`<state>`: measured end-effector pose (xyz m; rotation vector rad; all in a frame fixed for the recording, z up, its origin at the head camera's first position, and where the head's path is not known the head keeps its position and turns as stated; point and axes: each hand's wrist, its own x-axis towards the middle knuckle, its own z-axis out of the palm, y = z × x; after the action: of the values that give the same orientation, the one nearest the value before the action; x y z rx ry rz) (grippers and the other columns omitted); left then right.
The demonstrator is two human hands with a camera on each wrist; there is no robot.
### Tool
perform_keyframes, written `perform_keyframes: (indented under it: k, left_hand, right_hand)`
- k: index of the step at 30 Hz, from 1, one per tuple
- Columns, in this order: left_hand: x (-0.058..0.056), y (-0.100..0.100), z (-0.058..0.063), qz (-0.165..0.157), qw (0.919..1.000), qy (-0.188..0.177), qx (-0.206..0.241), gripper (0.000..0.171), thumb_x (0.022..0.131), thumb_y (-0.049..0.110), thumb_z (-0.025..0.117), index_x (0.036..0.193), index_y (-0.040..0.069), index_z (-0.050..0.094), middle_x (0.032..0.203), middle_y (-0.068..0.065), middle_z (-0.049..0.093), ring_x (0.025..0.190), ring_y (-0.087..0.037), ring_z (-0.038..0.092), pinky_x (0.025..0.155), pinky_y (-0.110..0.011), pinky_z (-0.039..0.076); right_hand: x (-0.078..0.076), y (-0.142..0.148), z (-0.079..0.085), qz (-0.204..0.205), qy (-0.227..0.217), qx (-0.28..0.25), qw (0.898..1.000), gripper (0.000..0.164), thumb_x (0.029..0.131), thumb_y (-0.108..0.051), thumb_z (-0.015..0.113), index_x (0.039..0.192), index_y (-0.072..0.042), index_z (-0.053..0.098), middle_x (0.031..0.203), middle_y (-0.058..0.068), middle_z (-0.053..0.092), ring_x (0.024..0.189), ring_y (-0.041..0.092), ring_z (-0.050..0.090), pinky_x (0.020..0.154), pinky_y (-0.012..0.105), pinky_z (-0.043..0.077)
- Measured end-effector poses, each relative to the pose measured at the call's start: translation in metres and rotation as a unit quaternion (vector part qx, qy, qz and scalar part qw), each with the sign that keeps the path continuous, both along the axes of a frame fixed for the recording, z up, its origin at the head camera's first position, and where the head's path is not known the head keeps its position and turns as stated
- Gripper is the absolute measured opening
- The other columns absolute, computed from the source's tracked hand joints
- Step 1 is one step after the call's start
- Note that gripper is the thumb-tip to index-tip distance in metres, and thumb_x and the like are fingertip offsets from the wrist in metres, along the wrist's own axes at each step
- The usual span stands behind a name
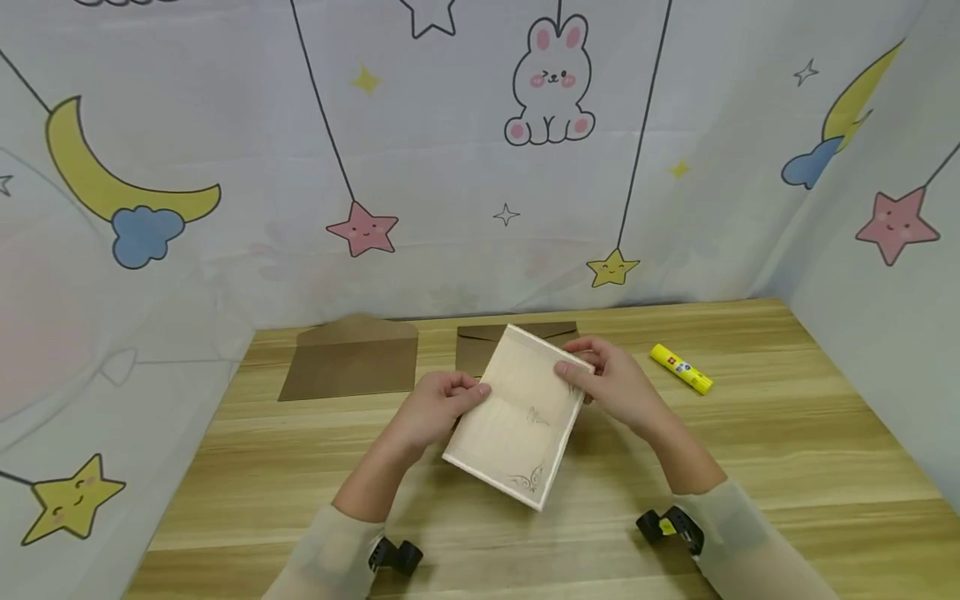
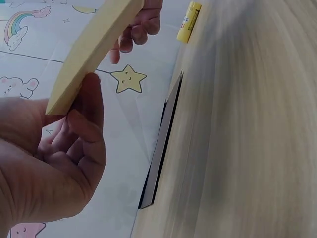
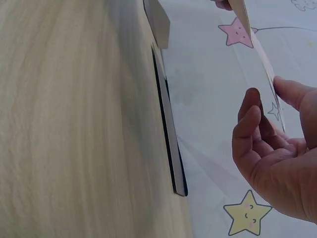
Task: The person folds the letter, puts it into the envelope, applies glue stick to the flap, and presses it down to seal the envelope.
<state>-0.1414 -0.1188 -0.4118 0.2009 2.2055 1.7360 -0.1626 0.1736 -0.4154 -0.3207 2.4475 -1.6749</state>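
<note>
A cream decorative card point(image 1: 517, 417) with pale rough edges, faint script and a corner ornament is held tilted above the table. My left hand point(image 1: 438, 408) pinches its left edge, thumb on the face and fingers behind. At the upper right edge, my right hand point(image 1: 615, 383) grips it the same way. Seen in the left wrist view, the card point(image 2: 94, 54) bows slightly between both hands. In the right wrist view its thin edge point(image 3: 270, 74) runs down to the right thumb. Behind the card lies a brown envelope point(image 1: 472, 354), partly covered, its flap folded down.
Another brown envelope point(image 1: 352, 367), flap raised, lies at the back left of the wooden table point(image 1: 787, 433). A yellow glue stick point(image 1: 681, 369) lies right of my right hand. A patterned cloth wall point(image 1: 450, 150) stands behind and at both sides.
</note>
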Motion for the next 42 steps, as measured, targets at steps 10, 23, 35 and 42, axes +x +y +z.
perform_keyframes:
  k: [10,23,35,42]
  left_hand:
    - [-0.003,0.006,-0.003,0.122,0.9849,-0.038,0.117,0.023,0.108,0.025,0.065,0.1,0.004,0.066,0.084,-0.005,0.071,0.072,-0.017,0.065,0.064,-0.03,0.055]
    - [-0.006,0.006,-0.005,0.105,0.9759,-0.068,0.179,0.03,0.107,0.011,0.064,0.137,0.004,0.062,0.088,-0.005,0.07,0.062,-0.013,0.063,0.053,-0.023,0.051]
    - [-0.006,0.003,-0.004,0.093,0.9725,-0.081,0.197,0.027,0.105,0.004,0.048,0.114,0.001,0.073,0.101,-0.007,0.062,0.065,-0.016,0.055,0.059,-0.027,0.049]
    - [-0.004,0.003,-0.006,0.086,0.9752,-0.067,0.193,0.022,0.103,0.011,0.06,0.117,-0.002,0.071,0.095,-0.004,0.063,0.063,-0.014,0.055,0.056,-0.025,0.049]
  right_hand:
    - [0.004,-0.008,0.001,0.028,-0.078,-0.058,0.995,0.033,0.105,-0.024,0.071,0.121,0.004,0.065,0.097,0.011,0.073,0.086,0.024,0.067,0.072,0.035,0.059]
    - [0.002,-0.008,-0.003,-0.022,-0.098,-0.172,0.98,0.031,0.108,-0.01,0.062,0.134,0.008,0.061,0.107,0.008,0.077,0.079,0.014,0.071,0.069,0.028,0.06]
    - [0.004,-0.008,-0.003,-0.014,-0.079,-0.194,0.978,0.029,0.111,-0.007,0.053,0.129,0.01,0.069,0.123,0.012,0.066,0.093,0.015,0.069,0.077,0.027,0.06]
    - [0.005,-0.009,-0.003,-0.012,-0.075,-0.177,0.981,0.032,0.111,-0.008,0.05,0.129,0.012,0.068,0.126,0.017,0.067,0.098,0.016,0.071,0.082,0.028,0.061]
